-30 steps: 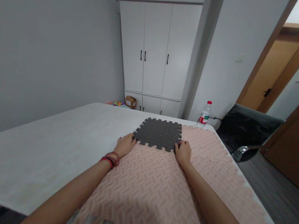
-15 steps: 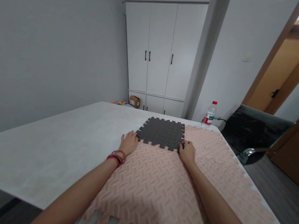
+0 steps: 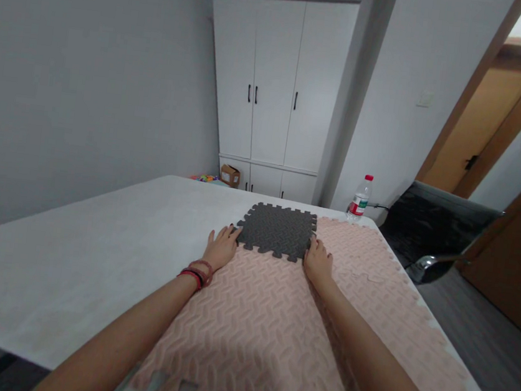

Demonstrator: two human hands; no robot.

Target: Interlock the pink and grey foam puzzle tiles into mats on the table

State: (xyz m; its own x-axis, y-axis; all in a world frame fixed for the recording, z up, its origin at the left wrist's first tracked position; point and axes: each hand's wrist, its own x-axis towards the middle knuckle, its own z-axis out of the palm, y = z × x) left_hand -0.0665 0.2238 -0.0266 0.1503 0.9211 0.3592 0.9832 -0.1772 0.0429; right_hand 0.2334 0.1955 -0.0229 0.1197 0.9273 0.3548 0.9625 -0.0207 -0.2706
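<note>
Grey tile: a dark grey foam tile (image 3: 278,231) with toothed edges is lying flat on the far part of the desk (image 3: 95,245); every place below is given from it.
Pink mat: a pink foam mat (image 3: 274,322) is lying just nearer the camera than the grey tile and also along its right edge, with the near teeth of the grey tile meeting it.
Left hand: the left hand (image 3: 220,249) is resting palm down at the near left corner of the grey tile, fingers spread and flat, fingertips touching its edge; it is gripping nothing.
Right hand: the right hand (image 3: 317,263) is pressing at the near right corner of the grey tile, fingers extended onto the seam; whether the fingertips are curling under the edge cannot be told from this angle.
Hands together: they are sitting well apart, one at each near corner.
Wristbands: red and dark bands (image 3: 196,273) are circling the left wrist, nearer the camera than the grey tile.
Bottle: a clear bottle (image 3: 360,199) with a red cap is standing upright beyond the far right corner of the grey tile.
Chair: a black chair (image 3: 435,231) is standing well right of the grey tile.
Cabinet: a white cabinet (image 3: 275,90) is standing against the wall beyond the grey tile.
</note>
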